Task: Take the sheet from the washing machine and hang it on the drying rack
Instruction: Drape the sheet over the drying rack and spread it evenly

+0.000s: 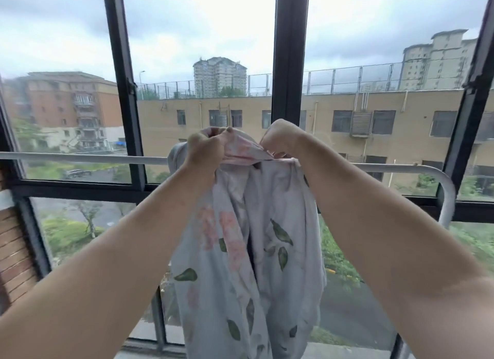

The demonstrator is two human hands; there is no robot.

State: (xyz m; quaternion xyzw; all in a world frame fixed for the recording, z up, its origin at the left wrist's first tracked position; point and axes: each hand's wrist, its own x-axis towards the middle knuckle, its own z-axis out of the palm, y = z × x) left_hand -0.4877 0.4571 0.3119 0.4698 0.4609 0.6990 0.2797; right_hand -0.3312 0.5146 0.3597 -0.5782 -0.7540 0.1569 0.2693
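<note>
The sheet is held up against the top rail of the drying rack, bunched into a thick rope and not spread out. Its gathered upper edge is gripped just above the rail by the left hand, whose fingers are curled tightly round a fold. The same edge is pinched close beside it by the right hand, also curled. A grey fold is seen at rail height to the left of the left hand. Whether it already lies over the rail cannot be told.

Several slips are judged possible. If the cloth is released while most of it hangs on the near side of the rail, it is likely to be dragged off by its own damp weight. If it is left bunched, the folds may stay wet and creased. The lower end drops out of view below the rail, so it cannot be ruled out that it trails on the floor.

The long axis of the sheet runs nearly straight down from the rail, at right angles to it. The gathered end points up and the loose bulk points down. The leaf and flower print is turned toward the person.
</note>
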